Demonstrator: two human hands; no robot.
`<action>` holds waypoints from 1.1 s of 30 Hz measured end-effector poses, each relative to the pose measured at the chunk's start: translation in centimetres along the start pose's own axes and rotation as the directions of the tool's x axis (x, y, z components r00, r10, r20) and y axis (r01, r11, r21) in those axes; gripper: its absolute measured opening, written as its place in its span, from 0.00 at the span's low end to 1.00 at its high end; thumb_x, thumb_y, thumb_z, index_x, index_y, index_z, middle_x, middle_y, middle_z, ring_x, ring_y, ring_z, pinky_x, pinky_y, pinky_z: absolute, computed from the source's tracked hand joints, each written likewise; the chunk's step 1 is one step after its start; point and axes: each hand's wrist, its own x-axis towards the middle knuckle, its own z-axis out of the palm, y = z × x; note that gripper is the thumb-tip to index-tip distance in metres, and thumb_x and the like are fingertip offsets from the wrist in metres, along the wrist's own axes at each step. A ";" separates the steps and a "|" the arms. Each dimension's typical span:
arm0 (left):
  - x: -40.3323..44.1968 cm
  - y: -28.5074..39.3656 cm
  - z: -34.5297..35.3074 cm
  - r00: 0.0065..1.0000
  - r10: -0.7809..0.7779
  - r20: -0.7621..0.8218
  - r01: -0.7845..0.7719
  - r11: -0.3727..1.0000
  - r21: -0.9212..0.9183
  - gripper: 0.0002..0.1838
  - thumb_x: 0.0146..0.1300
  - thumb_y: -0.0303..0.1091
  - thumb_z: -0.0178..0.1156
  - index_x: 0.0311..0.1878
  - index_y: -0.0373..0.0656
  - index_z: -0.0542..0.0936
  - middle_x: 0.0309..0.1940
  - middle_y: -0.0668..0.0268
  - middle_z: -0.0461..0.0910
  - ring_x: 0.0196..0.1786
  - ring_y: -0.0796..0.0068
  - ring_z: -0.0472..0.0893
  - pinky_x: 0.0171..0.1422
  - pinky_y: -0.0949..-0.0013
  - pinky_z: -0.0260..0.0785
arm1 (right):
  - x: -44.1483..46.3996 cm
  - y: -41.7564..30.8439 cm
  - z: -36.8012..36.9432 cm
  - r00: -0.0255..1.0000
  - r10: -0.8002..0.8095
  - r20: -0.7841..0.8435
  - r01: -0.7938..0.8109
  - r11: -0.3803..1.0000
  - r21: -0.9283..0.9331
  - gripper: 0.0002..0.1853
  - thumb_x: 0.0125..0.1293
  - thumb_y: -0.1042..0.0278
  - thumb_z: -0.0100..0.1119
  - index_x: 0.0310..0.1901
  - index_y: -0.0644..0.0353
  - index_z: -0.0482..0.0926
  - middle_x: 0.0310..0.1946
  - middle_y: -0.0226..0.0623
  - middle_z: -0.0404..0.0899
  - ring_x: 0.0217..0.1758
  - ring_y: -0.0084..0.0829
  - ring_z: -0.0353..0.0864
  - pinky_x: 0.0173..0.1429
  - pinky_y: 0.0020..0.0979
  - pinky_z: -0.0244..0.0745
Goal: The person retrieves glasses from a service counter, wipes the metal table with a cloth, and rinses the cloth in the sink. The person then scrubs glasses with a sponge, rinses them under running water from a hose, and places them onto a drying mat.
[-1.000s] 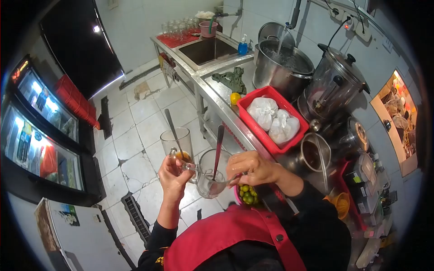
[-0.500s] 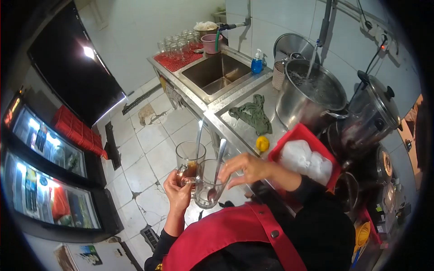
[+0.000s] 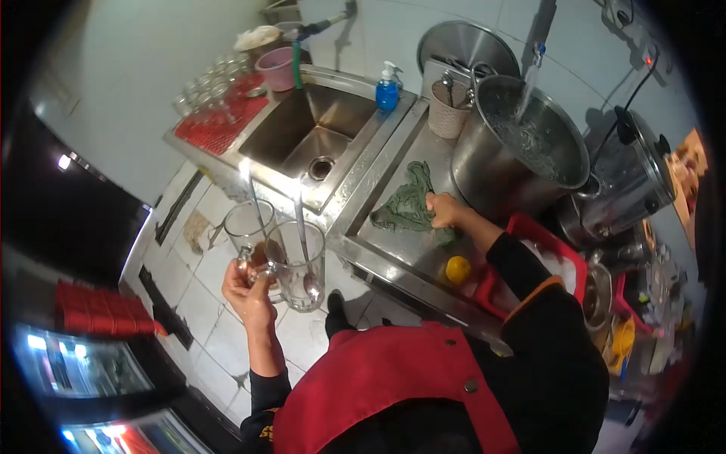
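Two glass mugs hang side by side from my left hand [image 3: 251,293], its fingers closed round their handles. A spoon stands in each: the rear mug [image 3: 249,221] has some brown liquid, and the front mug [image 3: 296,272] looks nearly empty. On the steel counter, my right hand [image 3: 446,210] has its fingers closed on the right side of a crumpled green cloth [image 3: 408,203]. A yellow lemon [image 3: 457,269] lies nearer to me on the counter.
Beyond the mugs is a steel sink [image 3: 302,136] with glasses [image 3: 215,94] on a red mat at its left. A large pot [image 3: 518,144] under running water, a blue soap bottle [image 3: 387,92], a utensil holder [image 3: 448,113] and a red basin [image 3: 578,272] stand around the counter.
My right hand has left the front mug, reached out over the counter and taken hold of the green cloth. The view has turned toward the sink; my left hand still holds both mugs.
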 end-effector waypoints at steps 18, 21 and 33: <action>23.9 -8.1 5.8 0.857 -0.113 0.503 0.159 0.986 -0.049 0.13 0.35 0.14 0.46 0.27 0.38 0.71 0.23 0.72 0.71 0.21 0.86 0.66 0.25 0.83 0.60 | 9.7 -5.6 1.9 0.677 0.287 -0.677 -0.437 0.898 -0.056 0.32 0.49 0.52 0.57 0.58 0.48 0.63 0.60 0.44 0.56 0.62 0.48 0.52 0.60 0.44 0.57; 24.7 -9.3 7.3 0.826 -0.164 0.540 0.231 0.971 -0.058 0.14 0.34 0.13 0.46 0.28 0.37 0.71 0.25 0.70 0.72 0.26 0.85 0.69 0.30 0.83 0.62 | 6.1 -6.6 4.3 0.692 0.055 -0.720 -0.226 0.964 -0.143 0.26 0.44 0.64 0.60 0.50 0.51 0.70 0.50 0.41 0.65 0.54 0.45 0.60 0.52 0.40 0.66; 30.5 -18.1 13.1 0.675 -0.191 0.713 0.237 0.971 0.036 0.14 0.36 0.15 0.47 0.31 0.35 0.73 0.21 0.70 0.73 0.20 0.85 0.69 0.24 0.83 0.60 | -1.5 -2.0 4.2 0.105 0.700 -0.707 -0.691 0.563 0.454 0.23 0.48 0.53 0.56 0.45 0.55 0.71 0.41 0.48 0.71 0.48 0.49 0.66 0.49 0.46 0.65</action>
